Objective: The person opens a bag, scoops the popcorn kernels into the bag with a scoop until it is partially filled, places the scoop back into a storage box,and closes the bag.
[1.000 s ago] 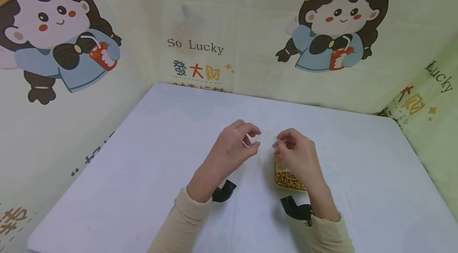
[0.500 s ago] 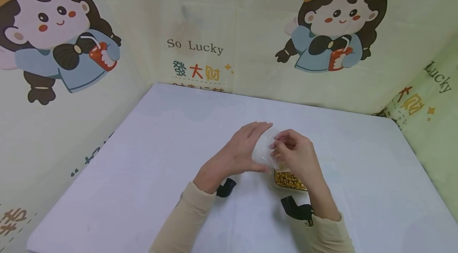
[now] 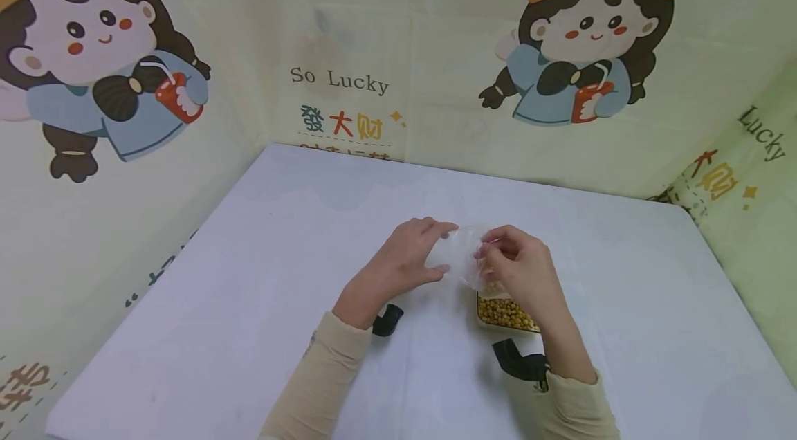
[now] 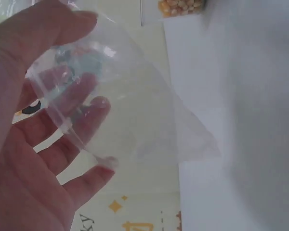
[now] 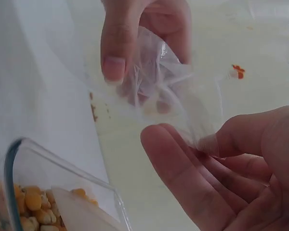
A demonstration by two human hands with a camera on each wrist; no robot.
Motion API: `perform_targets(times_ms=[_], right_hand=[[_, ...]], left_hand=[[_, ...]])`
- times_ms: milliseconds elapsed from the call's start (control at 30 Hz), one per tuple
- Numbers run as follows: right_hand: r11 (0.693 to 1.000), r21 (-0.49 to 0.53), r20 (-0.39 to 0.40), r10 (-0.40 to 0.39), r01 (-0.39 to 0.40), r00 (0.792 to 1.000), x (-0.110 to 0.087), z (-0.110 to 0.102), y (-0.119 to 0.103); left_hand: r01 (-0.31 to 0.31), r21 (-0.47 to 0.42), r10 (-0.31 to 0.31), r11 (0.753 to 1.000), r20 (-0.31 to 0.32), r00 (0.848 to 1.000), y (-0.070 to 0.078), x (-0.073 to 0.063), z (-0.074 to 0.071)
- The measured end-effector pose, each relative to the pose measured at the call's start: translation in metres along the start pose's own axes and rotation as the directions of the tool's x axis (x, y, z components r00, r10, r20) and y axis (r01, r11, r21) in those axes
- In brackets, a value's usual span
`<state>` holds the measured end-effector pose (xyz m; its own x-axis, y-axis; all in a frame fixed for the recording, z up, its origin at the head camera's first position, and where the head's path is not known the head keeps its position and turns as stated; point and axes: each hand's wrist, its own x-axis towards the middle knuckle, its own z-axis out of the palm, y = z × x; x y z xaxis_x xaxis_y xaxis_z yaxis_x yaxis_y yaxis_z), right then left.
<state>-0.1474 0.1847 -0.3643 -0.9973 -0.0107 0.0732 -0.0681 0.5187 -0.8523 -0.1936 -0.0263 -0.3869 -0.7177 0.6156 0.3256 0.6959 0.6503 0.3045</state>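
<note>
A thin, clear plastic bag hangs between the two hands over the table. My right hand pinches its near side between thumb and fingertips, as the right wrist view shows. My left hand is spread at the bag's other side, thumb apart from the fingers; in the left wrist view several of its fingers show through the film. Below my right hand stands a clear, dark-rimmed box of yellow corn kernels, partly hidden by hand and bag. A pale, flat piece lies among the kernels.
The white table meets a cream cloth backdrop printed with cartoon figures and lettering at the back and sides. Black curved pieces sit at both wrists, one under the right wrist and one by the left.
My left hand reached right, spreading over the bag, then drew back slightly left with thumb and fingers apart. The bag now shows wider and lower. My right hand has stayed nearly in place, pinching it.
</note>
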Motion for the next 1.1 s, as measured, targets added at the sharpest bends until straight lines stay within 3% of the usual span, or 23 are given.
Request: perform_targets(times_ms=[200,333,467,700,933,1100], right_hand=[[1.000,-0.019,-0.012,0.021,-0.021,1.000,0.001,0.000,0.002],[1.000,-0.022,-0.001,0.009,-0.009,1.000,0.002,0.002,0.002],[1.000,-0.003,0.028,-0.019,0.020,0.999,0.003,0.004,0.002],[0.998,0.061,0.085,-0.033,0.028,0.996,0.004,0.008,0.001],[0.998,0.057,0.108,-0.025,0.019,0.994,0.003,0.006,0.004],[0.999,0.045,0.105,-0.030,0.025,0.994,0.004,0.005,0.005]], left_hand=[[0.055,0.025,-0.056,0.998,0.044,0.997,-0.001,-0.002,-0.003],[-0.026,0.014,0.026,1.000,0.010,1.000,0.007,0.000,0.000],[-0.121,0.011,0.122,0.993,-0.043,0.992,0.015,0.002,0.006],[-0.107,-0.004,0.107,0.994,-0.060,0.992,0.018,0.001,0.007],[-0.121,-0.115,0.112,0.986,-0.077,0.991,0.011,-0.002,0.002],[-0.150,-0.089,0.144,0.985,-0.069,0.987,0.010,-0.001,0.003]])
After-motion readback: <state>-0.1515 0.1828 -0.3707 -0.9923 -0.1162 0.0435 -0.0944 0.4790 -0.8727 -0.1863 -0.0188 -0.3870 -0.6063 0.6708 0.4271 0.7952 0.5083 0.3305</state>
